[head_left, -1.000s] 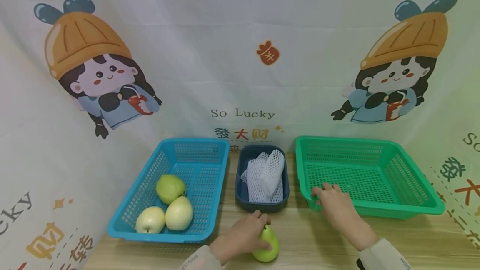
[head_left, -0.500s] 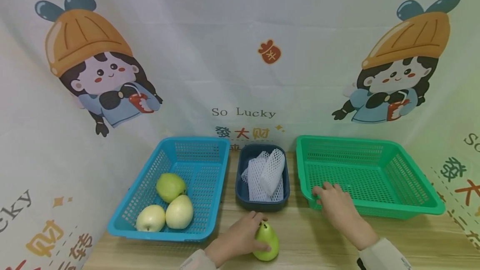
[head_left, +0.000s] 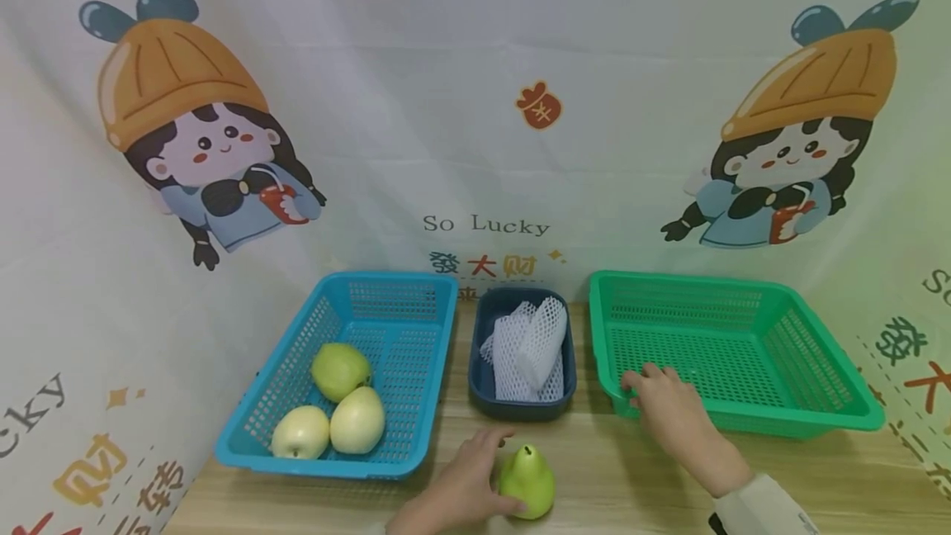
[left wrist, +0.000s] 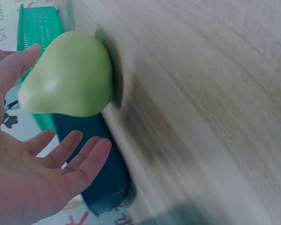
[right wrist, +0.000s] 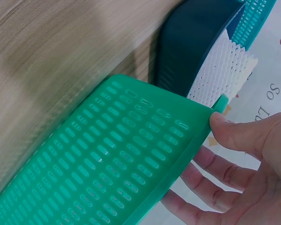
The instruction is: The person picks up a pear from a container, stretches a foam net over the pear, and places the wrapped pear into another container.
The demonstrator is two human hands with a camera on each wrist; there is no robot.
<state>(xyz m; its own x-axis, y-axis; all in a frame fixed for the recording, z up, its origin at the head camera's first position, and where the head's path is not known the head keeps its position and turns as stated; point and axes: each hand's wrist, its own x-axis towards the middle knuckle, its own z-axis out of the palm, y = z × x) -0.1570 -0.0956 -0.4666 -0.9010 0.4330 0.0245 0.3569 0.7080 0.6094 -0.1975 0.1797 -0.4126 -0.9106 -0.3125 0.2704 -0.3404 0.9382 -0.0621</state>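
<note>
A green pear (head_left: pixel 531 481) stands upright on the table with its stem up. My left hand (head_left: pixel 464 481) is just left of it, thumb and fingers spread apart; in the left wrist view the fingers are off the pear (left wrist: pixel 72 77), while the thumb is close to it and contact is unclear. My right hand (head_left: pixel 672 415) holds the near left corner of the green basket (head_left: pixel 802 421), the thumb (right wrist: pixel 225 126) against the rim and the fingers over its other side. Only the plastic mesh floor shows inside this basket.
At left, a blue basket (head_left: pixel 438 353) holds a green fruit (head_left: pixel 340 371) and two pale yellow ones (head_left: pixel 357 421). Between the baskets, a navy tub (head_left: pixel 522 409) contains white foam fruit nets (head_left: pixel 531 353). A printed cloth (head_left: pixel 475 147) hangs behind them.
My left hand's fingers have come away from the pear and spread, and the hand has shifted slightly left. The pear stays upright in place. My right hand keeps its place on the green basket.
</note>
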